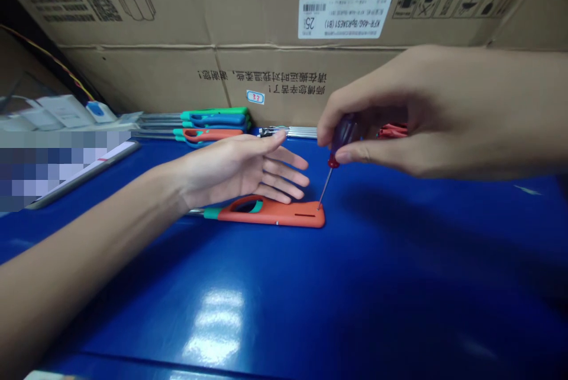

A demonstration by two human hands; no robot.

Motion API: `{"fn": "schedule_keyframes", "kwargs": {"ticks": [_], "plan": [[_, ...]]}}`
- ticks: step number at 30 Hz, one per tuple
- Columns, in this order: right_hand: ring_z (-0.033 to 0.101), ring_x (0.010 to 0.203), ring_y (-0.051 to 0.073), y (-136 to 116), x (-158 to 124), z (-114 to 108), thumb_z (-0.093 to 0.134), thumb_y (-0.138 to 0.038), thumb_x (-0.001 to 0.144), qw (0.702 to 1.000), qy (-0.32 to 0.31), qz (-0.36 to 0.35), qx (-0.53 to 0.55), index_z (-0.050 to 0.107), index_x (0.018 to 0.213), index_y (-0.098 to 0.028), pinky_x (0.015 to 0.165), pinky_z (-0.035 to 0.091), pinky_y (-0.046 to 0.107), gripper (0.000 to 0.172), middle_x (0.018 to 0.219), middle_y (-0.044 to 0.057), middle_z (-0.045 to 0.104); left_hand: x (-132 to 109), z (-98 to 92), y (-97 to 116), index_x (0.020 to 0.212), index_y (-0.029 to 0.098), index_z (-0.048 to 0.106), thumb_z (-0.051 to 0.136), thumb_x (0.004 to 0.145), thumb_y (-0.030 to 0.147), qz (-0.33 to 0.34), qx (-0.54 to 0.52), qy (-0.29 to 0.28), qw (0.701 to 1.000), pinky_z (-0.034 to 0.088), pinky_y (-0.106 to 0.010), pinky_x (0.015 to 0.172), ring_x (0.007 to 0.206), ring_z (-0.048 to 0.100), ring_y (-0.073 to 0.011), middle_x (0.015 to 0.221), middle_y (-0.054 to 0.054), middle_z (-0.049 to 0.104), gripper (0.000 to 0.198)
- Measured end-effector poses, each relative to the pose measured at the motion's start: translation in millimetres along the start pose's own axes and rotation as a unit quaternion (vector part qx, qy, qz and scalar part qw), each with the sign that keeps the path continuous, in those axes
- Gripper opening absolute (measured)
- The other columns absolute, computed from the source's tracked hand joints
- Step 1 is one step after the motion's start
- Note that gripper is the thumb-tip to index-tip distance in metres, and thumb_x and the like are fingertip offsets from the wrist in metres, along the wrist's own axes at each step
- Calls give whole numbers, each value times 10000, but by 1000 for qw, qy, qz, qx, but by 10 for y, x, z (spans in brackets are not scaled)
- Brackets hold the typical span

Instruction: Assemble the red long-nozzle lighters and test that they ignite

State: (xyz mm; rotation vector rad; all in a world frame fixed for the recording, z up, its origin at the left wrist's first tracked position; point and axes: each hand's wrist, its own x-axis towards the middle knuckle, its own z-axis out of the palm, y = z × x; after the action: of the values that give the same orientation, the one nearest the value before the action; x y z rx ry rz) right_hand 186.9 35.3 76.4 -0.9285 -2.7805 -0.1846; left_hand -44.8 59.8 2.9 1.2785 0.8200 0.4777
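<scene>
An orange long-necked lighter (284,212) lies flat on the blue table, its green collar and metal neck pointing left. My right hand (399,113) grips a screwdriver (341,137) with a dark handle and a red collar. The thin shaft slants down, and its tip meets the right end of the lighter's handle, at what looks like a screw hole. Just above the lighter, my left hand (248,170) is open with fingers stretched to the right; its lower edge is at the lighter's upper side. My left forearm hides part of the metal neck.
Several green, blue and orange lighters (217,119) are stacked at the back. Beside them lie silvery rods (302,132) and red pieces (393,130). A large cardboard box (266,19) walls off the rear. White plugs (66,112) and a tablet-like device (84,173) are on the left.
</scene>
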Motion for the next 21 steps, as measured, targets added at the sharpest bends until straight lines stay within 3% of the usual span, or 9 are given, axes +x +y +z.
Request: {"fn": "schedule_keyframes", "kwargs": {"ticks": [5, 10, 12, 14, 16, 18, 21], "plan": [[528, 603, 61, -26, -22, 21, 588, -168, 774, 999, -18, -31, 12, 634, 989, -294, 481, 350, 155, 253, 834, -96, 641, 13, -4, 4, 1064, 97, 627, 338, 970, 528, 10, -38, 6, 999, 522, -392, 916, 984, 683, -247, 1027, -135, 723, 527], [516, 535, 61, -81, -13, 97, 544, -392, 886, 1000, 3, -9, 11, 602, 1023, -267, 407, 334, 163, 195, 811, -52, 634, 10, 0, 1, 1059, 114, 624, 327, 936, 613, 34, -41, -2, 999, 520, -407, 914, 995, 676, -260, 1031, -129, 718, 594], [491, 497, 49, -88, 3, 119, 522, -338, 902, 1000, 20, -8, -1, 612, 1012, -257, 408, 305, 169, 164, 732, -62, 610, -7, -12, 10, 1044, 126, 632, 383, 922, 604, 50, -7, 10, 999, 535, -388, 869, 965, 680, -251, 1026, -124, 717, 553], [487, 499, 45, -91, 18, 129, 538, -255, 883, 1000, 28, -12, -7, 627, 995, -249, 431, 301, 176, 143, 720, -68, 613, -41, -38, 40, 987, 133, 658, 522, 892, 509, 66, 96, 26, 993, 541, -329, 797, 884, 682, -214, 971, -102, 723, 412], [531, 565, 55, -97, 29, 127, 568, -214, 848, 1000, 26, -9, -4, 639, 983, -241, 475, 329, 187, 155, 800, -66, 655, -89, -69, 93, 911, 142, 687, 657, 817, 356, 70, 269, 25, 960, 514, -248, 709, 776, 657, -160, 862, -53, 719, 236], [571, 636, 66, -106, 33, 119, 569, -232, 830, 1000, 18, 13, -6, 648, 989, -245, 517, 352, 206, 178, 889, -74, 682, -149, -85, 157, 886, 176, 711, 716, 745, 274, 57, 426, -5, 903, 470, -200, 638, 711, 618, -129, 789, -2, 700, 172], [592, 656, 64, -108, 31, 110, 522, -302, 837, 999, 6, 36, -16, 658, 1012, -270, 545, 359, 228, 224, 897, -95, 691, -271, -40, 208, 909, 258, 751, 700, 753, 266, 49, 537, -68, 840, 443, -195, 615, 698, 607, -130, 808, 26, 705, 164]]}}
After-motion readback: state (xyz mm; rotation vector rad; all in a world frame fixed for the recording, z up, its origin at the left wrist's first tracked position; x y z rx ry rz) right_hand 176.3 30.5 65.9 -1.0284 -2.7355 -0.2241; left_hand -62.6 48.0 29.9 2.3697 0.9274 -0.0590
